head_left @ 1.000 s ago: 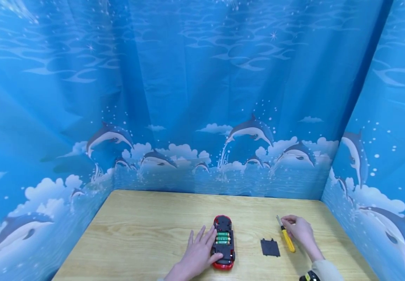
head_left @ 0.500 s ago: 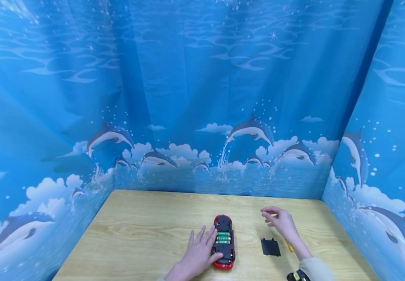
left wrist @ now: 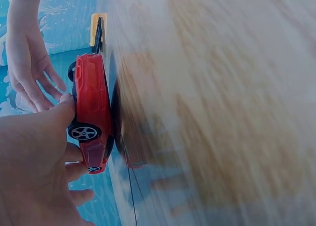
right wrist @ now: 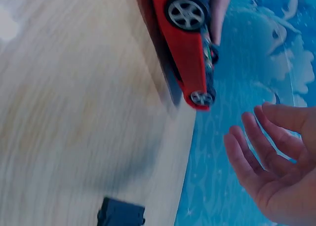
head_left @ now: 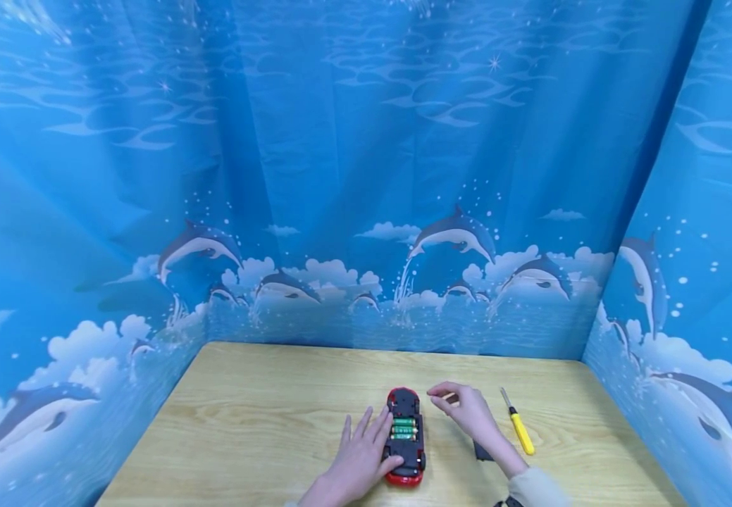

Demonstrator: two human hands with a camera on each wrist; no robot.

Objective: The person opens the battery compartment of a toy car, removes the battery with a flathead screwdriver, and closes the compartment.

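Car [head_left: 411,456] lies wheels-up right under the left hand [head_left: 356,458], whose fingers and thumb rest on it without curling round it, so that grip is loose. The thumb crosses the black underside; the fingertips meet the edge on the hand's own side. Just past the index fingertip, three green batteries [head_left: 404,429] sit side by side in the underside. Across the car from that hand, near its far end, the right hand [head_left: 463,412] hangs above the table [head_left: 277,422], released, fingers loosely bent and nothing visible between them. Back from that hand, its forearm [head_left: 501,454] partly hides a black cover [head_left: 483,453]. To its right lies a screwdriver [head_left: 520,431], yellow handle nearer, shaft pointing away. Well beyond both hands, a blue curtain [head_left: 340,176] printed with dolphins surrounds the table.
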